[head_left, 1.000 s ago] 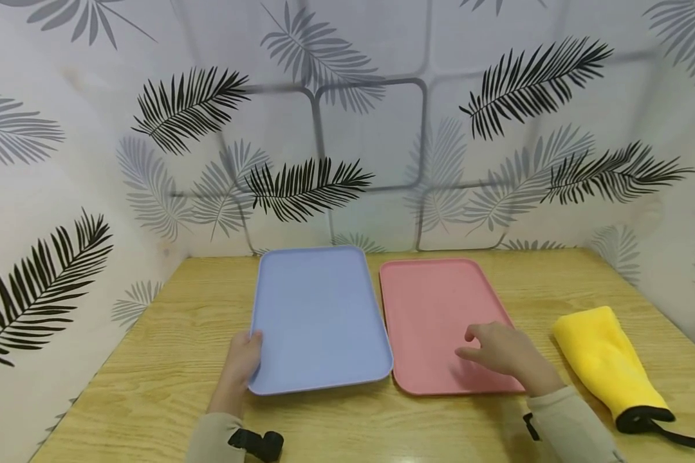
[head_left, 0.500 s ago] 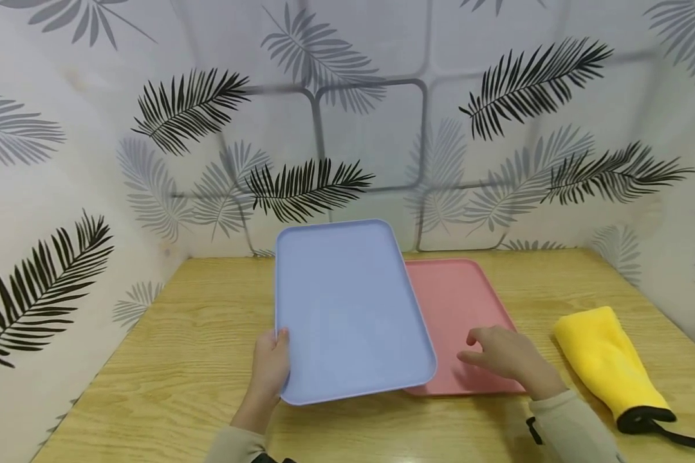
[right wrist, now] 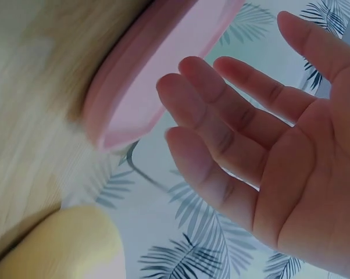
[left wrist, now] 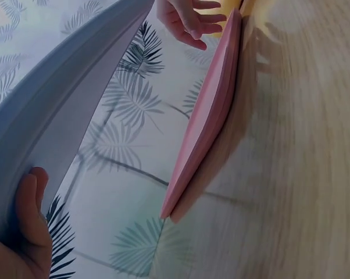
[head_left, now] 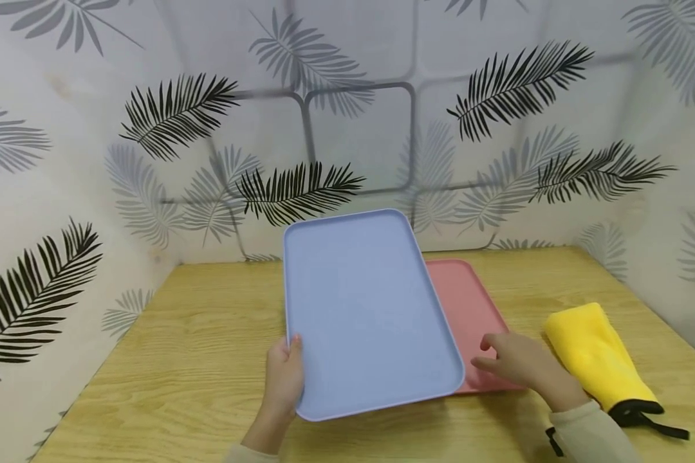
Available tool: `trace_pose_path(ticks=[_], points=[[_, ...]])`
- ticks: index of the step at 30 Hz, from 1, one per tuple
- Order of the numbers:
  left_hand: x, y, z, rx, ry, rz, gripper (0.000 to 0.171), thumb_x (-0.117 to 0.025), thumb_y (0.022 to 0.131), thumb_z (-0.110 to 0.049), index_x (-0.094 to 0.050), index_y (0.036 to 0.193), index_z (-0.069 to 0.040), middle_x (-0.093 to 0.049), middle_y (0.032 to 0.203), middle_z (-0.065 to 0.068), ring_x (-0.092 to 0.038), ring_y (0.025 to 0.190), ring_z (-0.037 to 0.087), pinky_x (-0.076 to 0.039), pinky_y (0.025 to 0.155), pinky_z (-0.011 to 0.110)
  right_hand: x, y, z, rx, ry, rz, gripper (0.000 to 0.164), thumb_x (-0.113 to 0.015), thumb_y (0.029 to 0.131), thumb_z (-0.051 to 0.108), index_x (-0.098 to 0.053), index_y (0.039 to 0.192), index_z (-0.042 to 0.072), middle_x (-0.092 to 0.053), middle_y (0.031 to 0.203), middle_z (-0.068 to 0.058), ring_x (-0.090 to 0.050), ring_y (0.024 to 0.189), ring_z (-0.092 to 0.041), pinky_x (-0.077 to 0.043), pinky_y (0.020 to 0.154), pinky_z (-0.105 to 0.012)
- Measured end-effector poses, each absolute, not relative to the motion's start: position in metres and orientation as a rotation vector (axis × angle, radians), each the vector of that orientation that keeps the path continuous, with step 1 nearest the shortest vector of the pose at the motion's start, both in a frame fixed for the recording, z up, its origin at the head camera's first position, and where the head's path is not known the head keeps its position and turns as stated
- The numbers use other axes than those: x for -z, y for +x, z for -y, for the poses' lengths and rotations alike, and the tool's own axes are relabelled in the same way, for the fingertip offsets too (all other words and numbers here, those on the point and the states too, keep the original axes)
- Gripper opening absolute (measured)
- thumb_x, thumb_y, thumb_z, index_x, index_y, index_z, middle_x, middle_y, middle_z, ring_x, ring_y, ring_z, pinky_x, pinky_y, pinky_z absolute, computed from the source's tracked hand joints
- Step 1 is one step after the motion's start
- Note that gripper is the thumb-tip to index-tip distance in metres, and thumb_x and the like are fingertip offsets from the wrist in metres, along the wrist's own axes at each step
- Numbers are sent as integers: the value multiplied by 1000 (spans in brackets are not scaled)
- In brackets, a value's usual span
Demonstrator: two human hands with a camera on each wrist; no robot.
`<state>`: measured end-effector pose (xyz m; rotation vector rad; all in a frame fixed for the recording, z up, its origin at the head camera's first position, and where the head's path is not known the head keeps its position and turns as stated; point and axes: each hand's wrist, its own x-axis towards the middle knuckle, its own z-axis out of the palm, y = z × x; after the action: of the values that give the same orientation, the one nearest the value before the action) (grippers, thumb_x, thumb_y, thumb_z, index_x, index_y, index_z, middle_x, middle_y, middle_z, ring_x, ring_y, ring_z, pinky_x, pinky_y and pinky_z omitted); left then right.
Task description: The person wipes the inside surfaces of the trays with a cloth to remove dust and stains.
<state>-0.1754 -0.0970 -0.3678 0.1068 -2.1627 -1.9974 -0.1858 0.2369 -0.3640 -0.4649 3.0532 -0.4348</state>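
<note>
One blue tray (head_left: 370, 315), right palm (right wrist: 306, 165) wrist-view only

Camera set: one head, two wrist.
Head: above worktop (head_left: 208, 334), facing forward and down, farthest off, back wall (head_left: 359, 138) in frame. Left wrist: low, close to left fingers (left wrist: 31, 209), rolled sideways, facing across toward pink tray (left wrist: 207, 110). Right wrist: close to right fingers (right wrist: 184, 104), rolled the opposite way, pink tray beyond. All three share pink tray and right fingers.
</note>
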Motion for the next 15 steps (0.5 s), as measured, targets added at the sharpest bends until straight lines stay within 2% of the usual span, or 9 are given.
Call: trace_pose_path(ticks=[8, 12, 15], points=[[367, -171, 86, 1995, 134, 2156, 33, -31, 98, -12, -49, 105, 15, -56, 74, 11, -54, 63, 15, -47, 56, 28, 361, -175, -259, 505, -366, -3056, 33, -62, 82, 28, -58, 95, -2, -54, 71, -2, -48, 62, -16, -41, 54, -33], [367, -170, 82, 1987, 124, 2160, 32, -32, 97, -11, -50, 105, 14, -55, 74, 11, -54, 63, 15, -47, 56, 28, 362, -168, -272, 495, -341, -3152, 35, -63, 82, 28, -59, 99, -2, -59, 82, -11, -55, 74, -26, -45, 63, -41], [368, -170, 80, 1975, 101, 2158, 31, -32, 97, -9, -50, 104, 14, -54, 72, 11, -53, 62, 15, -46, 55, 28, 365, -164, -284, 454, -308, -3233, 38, -63, 82, 30, -59, 102, -2, -57, 94, -19, -52, 87, -36, -44, 68, -49]])
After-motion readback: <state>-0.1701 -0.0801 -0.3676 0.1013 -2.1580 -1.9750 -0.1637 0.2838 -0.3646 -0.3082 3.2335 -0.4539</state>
